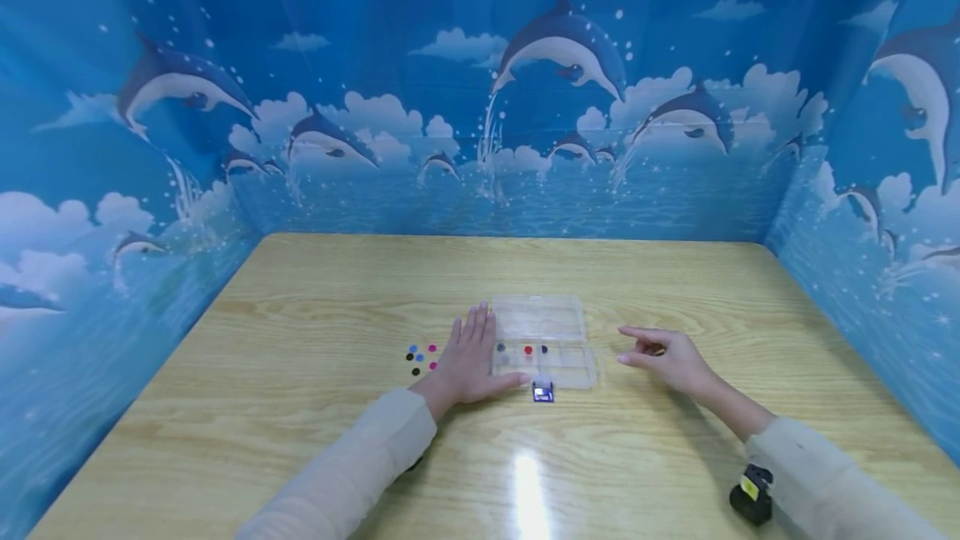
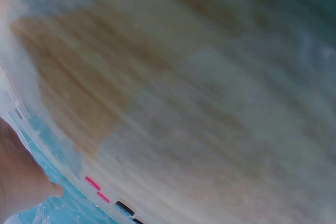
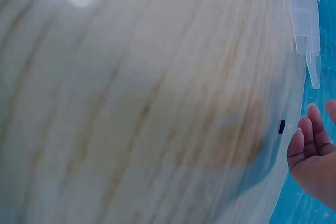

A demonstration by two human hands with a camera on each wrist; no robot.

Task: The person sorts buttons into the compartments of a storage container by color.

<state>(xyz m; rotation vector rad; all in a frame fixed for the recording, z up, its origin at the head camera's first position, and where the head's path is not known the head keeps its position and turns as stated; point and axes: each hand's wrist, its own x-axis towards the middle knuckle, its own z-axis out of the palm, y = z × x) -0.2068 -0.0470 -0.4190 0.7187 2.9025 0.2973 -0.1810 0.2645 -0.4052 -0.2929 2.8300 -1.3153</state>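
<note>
Pale sleeves (image 1: 832,473) are angling across the bench (image 1: 337,273). My left hand (image 1: 472,361) is lying flat, fingers straight, at the left edge of the clear box (image 1: 577,377), which is sitting mid-bench with its lid (image 1: 536,317) folded back. My right hand (image 1: 667,359) is standing to the box's right, thumb and index apart, visibly gripping nothing; a dark disc (image 3: 281,126) is showing near its fingers, and whether they're touching I cannot tell. A red disc (image 1: 528,350) is lying inside the box, while pink discs (image 1: 432,348) are lying left of my left hand. I'm judging the box light, stiff and slippery, its thin plastic liable to crack; I'd be steadying it by the low side walls, sparing the lid. Discs are looking light and hard, so I'd be pinching each by its rim.
</note>
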